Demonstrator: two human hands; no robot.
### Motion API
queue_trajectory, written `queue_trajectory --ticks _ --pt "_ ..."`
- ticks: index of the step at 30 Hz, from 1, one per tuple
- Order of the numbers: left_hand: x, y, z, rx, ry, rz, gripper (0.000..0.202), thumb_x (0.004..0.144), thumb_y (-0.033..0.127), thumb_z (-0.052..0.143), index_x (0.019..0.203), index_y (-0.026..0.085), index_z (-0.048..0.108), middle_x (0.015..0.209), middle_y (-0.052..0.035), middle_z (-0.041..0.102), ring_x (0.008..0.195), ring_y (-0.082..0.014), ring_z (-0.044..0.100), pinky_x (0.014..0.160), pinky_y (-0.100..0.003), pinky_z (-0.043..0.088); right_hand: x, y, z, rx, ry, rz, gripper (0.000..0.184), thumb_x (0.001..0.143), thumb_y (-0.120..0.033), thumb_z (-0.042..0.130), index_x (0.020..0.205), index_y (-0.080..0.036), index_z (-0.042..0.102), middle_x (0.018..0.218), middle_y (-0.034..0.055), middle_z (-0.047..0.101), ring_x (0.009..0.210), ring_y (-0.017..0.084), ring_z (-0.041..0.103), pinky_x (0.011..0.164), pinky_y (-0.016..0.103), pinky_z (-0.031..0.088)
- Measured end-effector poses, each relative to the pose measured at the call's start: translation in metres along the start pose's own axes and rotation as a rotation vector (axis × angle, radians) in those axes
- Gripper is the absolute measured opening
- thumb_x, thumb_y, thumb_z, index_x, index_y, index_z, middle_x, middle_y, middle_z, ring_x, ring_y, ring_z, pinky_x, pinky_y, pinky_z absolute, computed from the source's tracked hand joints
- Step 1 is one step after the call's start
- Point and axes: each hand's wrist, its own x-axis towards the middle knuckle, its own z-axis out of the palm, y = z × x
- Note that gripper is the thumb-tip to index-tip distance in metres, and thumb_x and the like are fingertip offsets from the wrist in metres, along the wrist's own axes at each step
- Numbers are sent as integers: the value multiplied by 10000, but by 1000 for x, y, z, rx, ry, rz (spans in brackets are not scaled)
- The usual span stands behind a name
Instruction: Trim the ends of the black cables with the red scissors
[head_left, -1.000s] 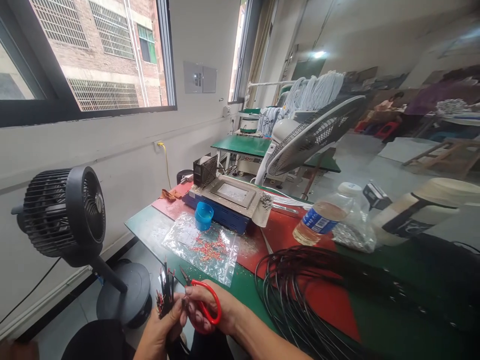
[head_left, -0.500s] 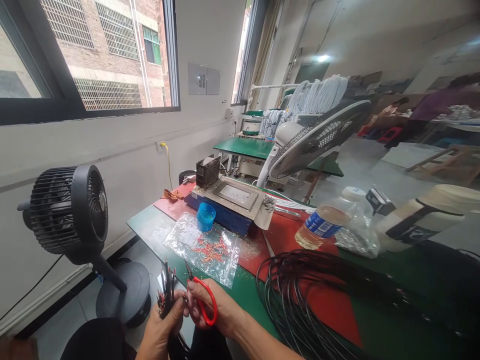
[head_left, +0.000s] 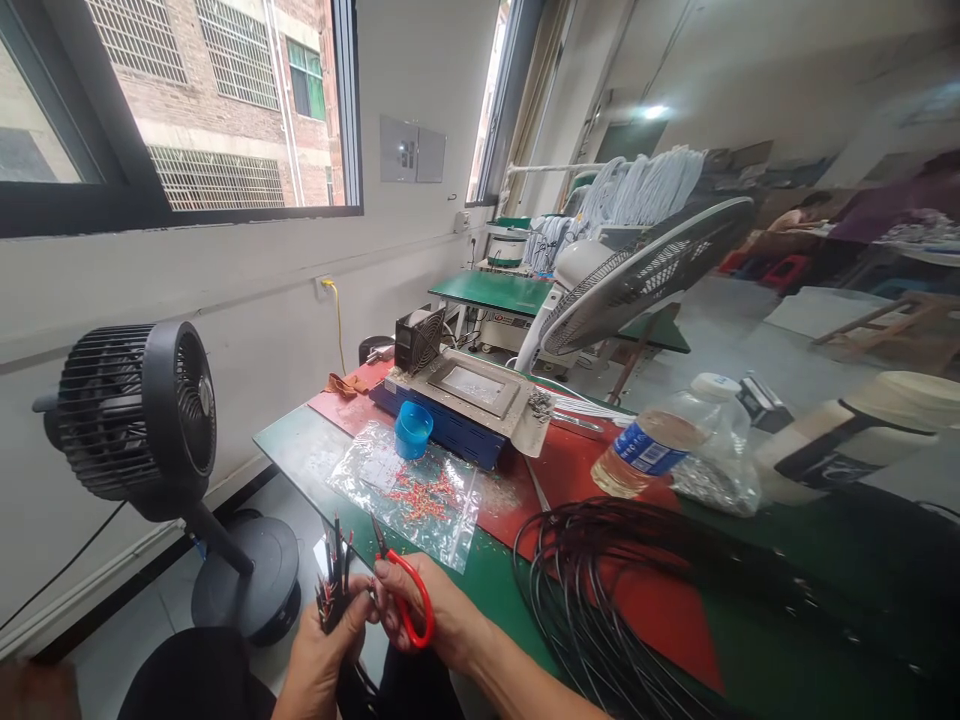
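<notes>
A bundle of black cables (head_left: 335,590) stands in my left hand (head_left: 324,650), which is closed round it; red and pale wire ends stick out at the top. My right hand (head_left: 431,605) is closed on red-handled scissors (head_left: 418,592), their dark tips pointing up and away from me. The fingertips of both hands meet at a cable end, too small to make out. Beyond them on the table lies a clear plastic bag (head_left: 352,480) with many small red and orange bits (head_left: 424,495) on it. A blue cup (head_left: 413,430) sits at the bag's far edge.
A blue box-shaped device (head_left: 450,425) with a small black fan stands behind the bag. Coiled black cables (head_left: 600,590) cover the table's right side, below a bottle of yellowish liquid (head_left: 637,460). A black floor fan (head_left: 139,410) stands left; a white fan (head_left: 645,270) leans behind.
The view has shifted very slightly. Both hands keep their grip, with the scissors and the cable bundle in nearly the same place.
</notes>
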Motion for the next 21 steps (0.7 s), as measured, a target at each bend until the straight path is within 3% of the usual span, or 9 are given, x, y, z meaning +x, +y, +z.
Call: queue_trajectory --ticks 6,12,18,21 --pt "1 -3 -1 61 28 24 319 536 411 730 654 119 673 470 31 429 439 -60 243 418 -247 153 -2 -4 0 -44 4 -7 427 660 -468 647 491 -93 530 389 -18 477 286 41 397 302 158 273" --pt "3 -10 -5 60 89 16 346 564 441 701 645 114 620 472 53 355 454 -65 226 448 -248 136 -2 0 -3 -153 -15 -74 411 640 -491 668 625 -88 589 403 -42 486 303 47 422 311 154 279" --pt "6 -14 -7 35 88 3 313 565 420 710 667 134 634 464 52 387 433 -55 217 433 -236 119 1 1 -3 12 1 -17 473 683 -554 591 602 -88 560 427 -17 500 309 50 424 319 161 282" --pt "7 -14 -7 31 58 27 302 560 413 717 652 133 650 449 50 401 413 -44 214 404 -231 127 1 -1 -2 33 4 9 443 673 -513 618 575 -87 550 416 -14 493 302 49 413 317 165 279"
